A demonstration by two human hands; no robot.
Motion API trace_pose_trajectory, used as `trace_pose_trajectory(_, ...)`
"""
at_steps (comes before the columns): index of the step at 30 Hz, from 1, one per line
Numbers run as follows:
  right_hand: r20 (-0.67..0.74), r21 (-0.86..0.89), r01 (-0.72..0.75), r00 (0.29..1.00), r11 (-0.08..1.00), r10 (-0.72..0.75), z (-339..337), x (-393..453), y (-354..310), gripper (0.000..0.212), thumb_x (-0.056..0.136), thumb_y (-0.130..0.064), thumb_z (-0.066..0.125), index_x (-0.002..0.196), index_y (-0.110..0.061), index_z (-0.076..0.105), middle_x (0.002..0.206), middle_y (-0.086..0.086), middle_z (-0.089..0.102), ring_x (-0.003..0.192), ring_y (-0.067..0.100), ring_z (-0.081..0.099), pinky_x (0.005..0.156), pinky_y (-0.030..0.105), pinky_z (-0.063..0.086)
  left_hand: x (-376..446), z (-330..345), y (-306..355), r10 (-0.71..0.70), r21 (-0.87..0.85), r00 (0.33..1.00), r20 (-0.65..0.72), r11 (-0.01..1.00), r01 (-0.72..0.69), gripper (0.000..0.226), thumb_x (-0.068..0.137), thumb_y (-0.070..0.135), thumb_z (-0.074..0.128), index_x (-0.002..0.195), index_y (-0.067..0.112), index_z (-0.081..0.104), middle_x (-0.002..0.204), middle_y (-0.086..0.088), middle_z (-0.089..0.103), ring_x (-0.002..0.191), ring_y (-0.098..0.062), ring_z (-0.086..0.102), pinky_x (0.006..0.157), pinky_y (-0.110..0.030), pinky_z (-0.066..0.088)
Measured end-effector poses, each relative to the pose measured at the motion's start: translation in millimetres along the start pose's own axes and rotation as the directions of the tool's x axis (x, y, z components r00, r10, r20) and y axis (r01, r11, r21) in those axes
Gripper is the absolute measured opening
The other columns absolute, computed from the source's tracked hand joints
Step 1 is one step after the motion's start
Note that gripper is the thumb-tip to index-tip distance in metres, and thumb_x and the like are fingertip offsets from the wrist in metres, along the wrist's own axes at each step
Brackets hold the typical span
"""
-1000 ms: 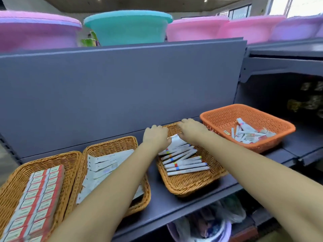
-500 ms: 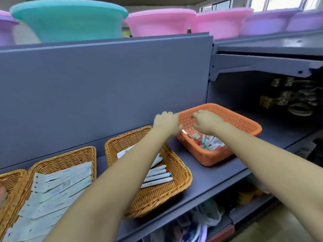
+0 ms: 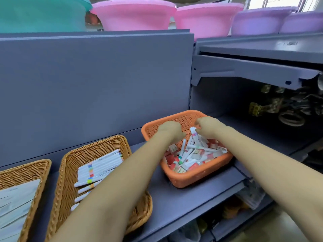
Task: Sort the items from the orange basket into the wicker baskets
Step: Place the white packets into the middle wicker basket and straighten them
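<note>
The orange basket [image 3: 192, 179] stands on the grey shelf and holds several white marker pens [image 3: 182, 151] and small red and white boxes [image 3: 197, 152]. Both my hands are inside it at the far end. My right hand [image 3: 208, 127] pinches the top of a white marker with a pink band [image 3: 195, 137], which stands tilted. My left hand [image 3: 170, 129] has its fingers curled down into the basket; what they touch is hidden. To the left, a wicker basket [image 3: 70, 168] holds white markers [image 3: 99, 168] laid side by side.
A second wicker basket [image 3: 26, 169] at the far left holds white paper packets. A grey back panel [image 3: 96, 88] rises behind the baskets. Pink, teal and purple tubs [image 3: 134, 14] sit on top. An upper shelf [image 3: 253, 70] juts out at right.
Both hands left the wicker basket of markers and moved right into the orange basket. The view swung right with them. The right hand now pinches a marker.
</note>
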State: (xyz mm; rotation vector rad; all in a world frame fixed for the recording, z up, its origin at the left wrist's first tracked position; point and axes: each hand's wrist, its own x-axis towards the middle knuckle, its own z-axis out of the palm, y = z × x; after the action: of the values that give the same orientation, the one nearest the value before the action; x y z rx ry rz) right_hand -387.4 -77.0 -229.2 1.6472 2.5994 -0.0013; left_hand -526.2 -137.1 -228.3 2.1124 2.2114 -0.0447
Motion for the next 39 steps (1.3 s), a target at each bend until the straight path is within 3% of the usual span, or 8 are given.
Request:
trace_pose_trajectory(8,-0.167,0.022,0.2,0.967,0.98,-0.193,3,26,25,0.024,0.089,-0.013,0.042,0.105,-0.009,0.06,0.108,0.012,0.062,0.096,0.032,0.059,0.074,0.036,0.047,38,16,36,-0.178,-0.115,0.954,0.242,0.971,0.211,0.047,0.099,0.039,0.038,0.124,0.004,0.057,0.131,-0.016,0.054,0.116,-0.031,0.053,0.093,-0.036,0.042)
trace_pose_trajectory(12,-0.204,0.074,0.234,0.955,0.969,-0.215,8,31,29,0.027,0.091,-0.014,0.042,0.111,-0.009,0.059,0.112,0.01,0.062,0.098,0.031,0.059,0.076,0.036,0.049,48,23,54,-0.227,-0.187,0.93,0.289,0.939,0.288,0.047,0.096,0.048,0.04,0.077,0.01,0.06,0.114,-0.014,0.063,0.085,-0.027,0.056,0.082,-0.032,0.04)
trace_pose_trajectory(16,-0.293,0.147,0.25,0.935,0.957,-0.199,13,33,34,0.031,0.091,-0.015,0.042,0.117,-0.008,0.058,0.115,0.013,0.061,0.1,0.034,0.058,0.078,0.037,0.047,64,32,73,-0.18,-0.297,0.944,0.277,0.918,0.262,0.044,0.095,0.042,0.047,0.129,0.015,0.055,0.126,-0.008,0.058,0.107,-0.028,0.057,0.089,-0.035,0.044)
trace_pose_trajectory(19,-0.341,0.203,0.26,0.923,0.944,-0.181,15,31,37,0.031,0.094,-0.016,0.04,0.116,-0.008,0.058,0.114,0.014,0.06,0.102,0.035,0.057,0.079,0.038,0.045,66,32,84,-0.21,-0.349,0.934,0.288,0.886,0.307,0.051,0.09,0.038,0.062,0.132,0.011,0.053,0.128,-0.011,0.058,0.115,-0.028,0.056,0.092,-0.034,0.045)
trace_pose_trajectory(22,-0.364,0.186,0.269,0.912,0.945,-0.188,19,30,36,0.026,0.094,-0.015,0.038,0.108,-0.006,0.058,0.109,0.015,0.06,0.097,0.035,0.058,0.069,0.033,0.038,69,31,88,-0.162,-0.291,0.97,0.183,0.933,0.211,0.049,0.097,0.037,0.047,0.14,0.013,0.042,0.143,-0.01,0.045,0.13,-0.029,0.042,0.104,-0.036,0.034)
trace_pose_trajectory(30,-0.375,0.203,0.235,0.915,0.951,-0.146,21,26,34,0.024,0.094,-0.011,0.037,0.106,-0.004,0.056,0.111,0.015,0.059,0.098,0.035,0.057,0.069,0.033,0.037,82,42,80,-0.2,-0.376,0.948,0.247,0.882,0.284,0.031,0.098,0.02,0.042,0.118,0.004,0.06,0.121,-0.015,0.063,0.115,-0.029,0.057,0.097,-0.036,0.044)
trace_pose_trajectory(35,-0.369,0.158,0.248,0.913,0.956,-0.175,21,22,33,0.019,0.092,-0.01,0.039,0.099,-0.004,0.055,0.106,0.015,0.059,0.094,0.035,0.057,0.065,0.032,0.033,72,48,59,-0.356,-0.765,0.92,0.163,0.543,0.346,0.027,0.092,0.02,0.05,0.108,-0.001,0.056,0.096,-0.016,0.06,0.079,-0.026,0.056,0.065,-0.03,0.045)
trace_pose_trajectory(39,-0.351,0.145,0.266,0.914,0.953,-0.201,23,21,33,0.021,0.093,-0.012,0.039,0.105,-0.005,0.055,0.11,0.014,0.059,0.098,0.035,0.057,0.068,0.034,0.037,66,30,45,-0.461,-0.949,0.887,0.03,0.266,0.17,0.008,0.093,0.009,0.043,0.087,0.005,0.046,0.069,-0.008,0.048,0.056,-0.016,0.048,0.044,-0.021,0.039)
